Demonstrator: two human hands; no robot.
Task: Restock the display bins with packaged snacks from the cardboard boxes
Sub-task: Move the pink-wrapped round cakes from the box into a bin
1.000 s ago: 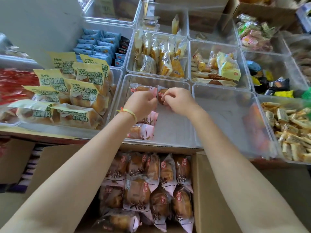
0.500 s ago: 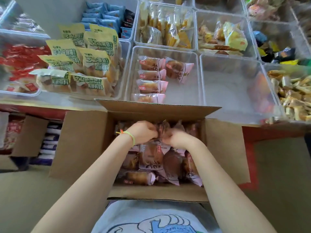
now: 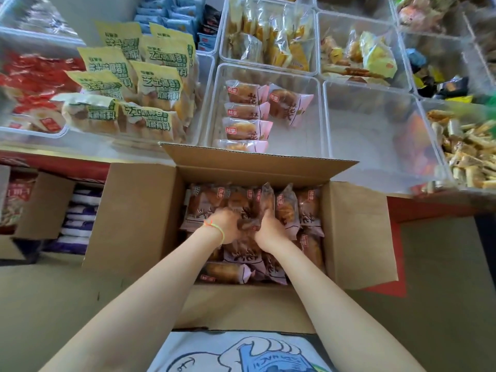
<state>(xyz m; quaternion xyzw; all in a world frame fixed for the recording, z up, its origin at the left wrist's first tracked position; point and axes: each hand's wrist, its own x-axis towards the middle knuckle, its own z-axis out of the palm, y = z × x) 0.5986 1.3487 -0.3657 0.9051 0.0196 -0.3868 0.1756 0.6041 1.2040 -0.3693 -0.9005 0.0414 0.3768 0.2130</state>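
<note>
We had both hands, left (image 3: 228, 224) and right (image 3: 268, 226), gripping one pack (image 3: 251, 224) inside the box (image 3: 139, 210); the bin (image 3: 292, 146) lay straight beyond the box, equally near each hand.

Open cardboard box (image 3: 139, 210) full of pink-wrapped pastries (image 3: 287, 208); five lie in clear bin (image 3: 295, 76) above.

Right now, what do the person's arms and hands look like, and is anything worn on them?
Both arms are bare up to where the picture cuts them off: no sleeves, gloves or rings show. The left hand has a thin cord bracelet at the wrist, yellow-green with an orange bit. The right hand and its wrist show nothing worn.
</note>
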